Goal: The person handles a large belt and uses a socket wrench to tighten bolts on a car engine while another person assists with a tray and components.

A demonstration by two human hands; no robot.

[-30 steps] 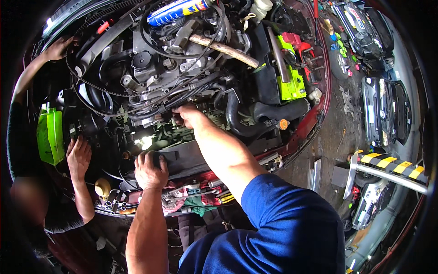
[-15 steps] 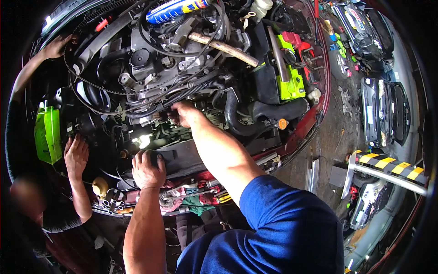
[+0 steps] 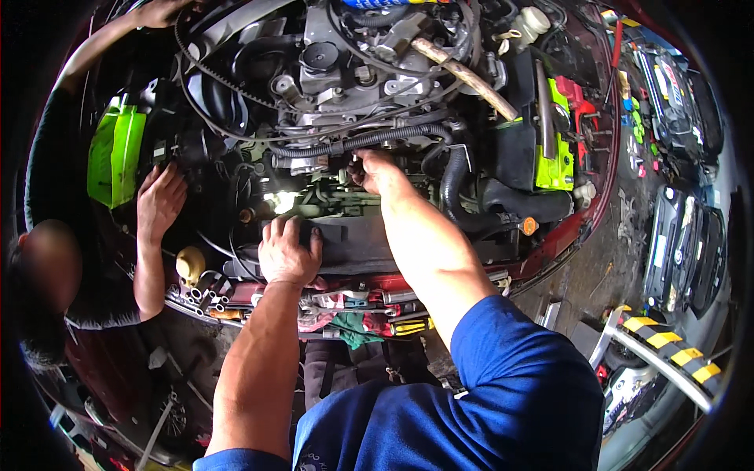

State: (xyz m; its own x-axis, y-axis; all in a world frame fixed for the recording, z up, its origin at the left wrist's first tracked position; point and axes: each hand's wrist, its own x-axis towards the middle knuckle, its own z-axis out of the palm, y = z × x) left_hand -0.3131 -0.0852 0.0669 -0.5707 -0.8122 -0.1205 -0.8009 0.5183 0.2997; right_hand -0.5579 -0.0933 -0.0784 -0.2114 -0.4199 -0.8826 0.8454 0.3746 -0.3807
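I stand over an open engine bay. My left hand (image 3: 289, 250) lies with fingers spread on a black panel (image 3: 345, 245) along the bay's front edge. My right hand (image 3: 373, 171) reaches into the gap in front of the engine (image 3: 326, 90), just below a black corrugated hose (image 3: 361, 142). Its fingers are curled, and their tips and whatever they grip are hidden in shadow. A bright patch of light falls on parts left of that hand. Above, a wooden-handled hammer (image 3: 471, 78) rests across the engine top, near a loose looped cable.
At left a co-worker's hand (image 3: 161, 204) rests by a bright green container (image 3: 116, 157). A green-topped battery (image 3: 556, 165) sits at right, with a metal bar on it. Tools and rags (image 3: 353, 326) line the front edge. A striped barrier (image 3: 667, 345) stands beyond the car.
The view has shifted, so the engine bay appears farther right and higher. Both my hands keep about the same places, left on the panel and right in the gap.
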